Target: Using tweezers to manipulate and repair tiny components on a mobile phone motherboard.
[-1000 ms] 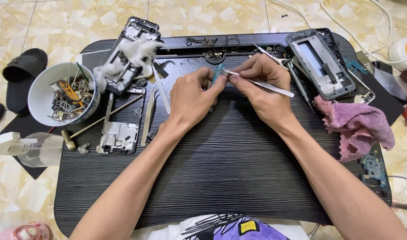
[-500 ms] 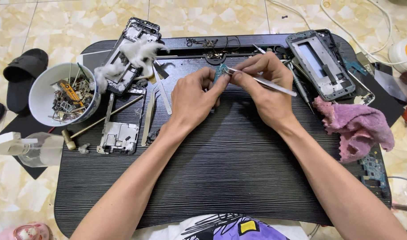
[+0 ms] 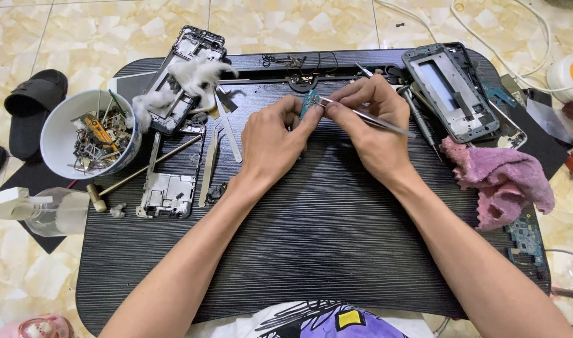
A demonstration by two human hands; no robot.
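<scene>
A: Any change?
B: Barely. Both hands stay over the black tray [image 3: 311, 250], same pose.
A: Left hand [image 3: 271, 141]?
B: Fingers pinched on a small green circuit board [image 3: 311, 100], held near the tray's far edge.
A: Right hand [image 3: 374, 125]?
B: Closed on the tweezers [image 3: 368, 116], tip at the board, probably touching.

Bare forearms, no sleeves, purple printed shirt [image 3: 336, 320]

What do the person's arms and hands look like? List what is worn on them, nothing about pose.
Both arms are bare from the bottom edge of the picture to the fingertips: no sleeves reach the forearms. The left hand and the right hand wear no gloves, and no rings, watch or wristband show. Fingernails are short. At the bottom edge a white and purple printed garment shows.
</scene>
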